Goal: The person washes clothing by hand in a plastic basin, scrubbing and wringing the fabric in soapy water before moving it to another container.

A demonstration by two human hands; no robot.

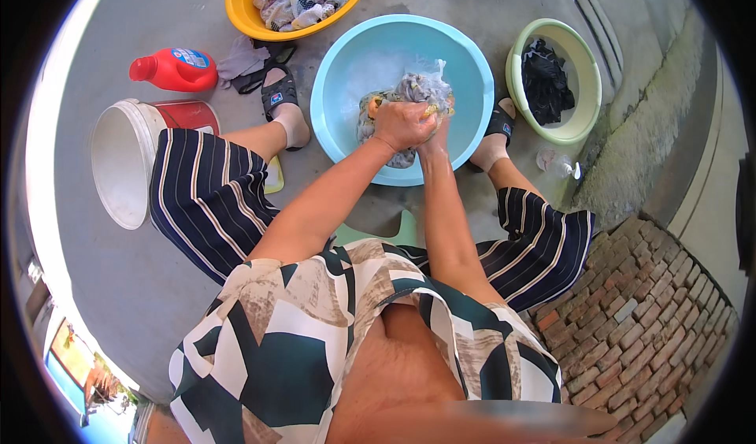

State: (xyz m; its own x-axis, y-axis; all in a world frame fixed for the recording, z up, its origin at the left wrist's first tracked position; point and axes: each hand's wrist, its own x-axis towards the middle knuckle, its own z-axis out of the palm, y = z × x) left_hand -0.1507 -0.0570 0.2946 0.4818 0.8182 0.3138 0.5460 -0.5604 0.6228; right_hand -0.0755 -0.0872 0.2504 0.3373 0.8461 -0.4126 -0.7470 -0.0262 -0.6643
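Note:
A light-blue plastic basin (401,176) stands on the floor between my feet, with sudsy water in it. Over its middle, my left hand (406,125) is clenched on a wet, patterned grey and yellow cloth (424,88). My right hand (436,138) grips the same cloth close beside it, partly hidden behind the left. Part of the fabric bunches up above my fists and part hangs at their left, low in the basin. Soapy foam clings to the top of the bunch.
A yellow basin (236,6) holds more patterned laundry. Dark wet cloth (546,83) lies in a pale-green basin (517,89) at right. A red detergent bottle (183,77), a tipped white bucket (121,166) and a clear pump bottle (555,161) lie around me. Brick paving (638,320) borders the concrete.

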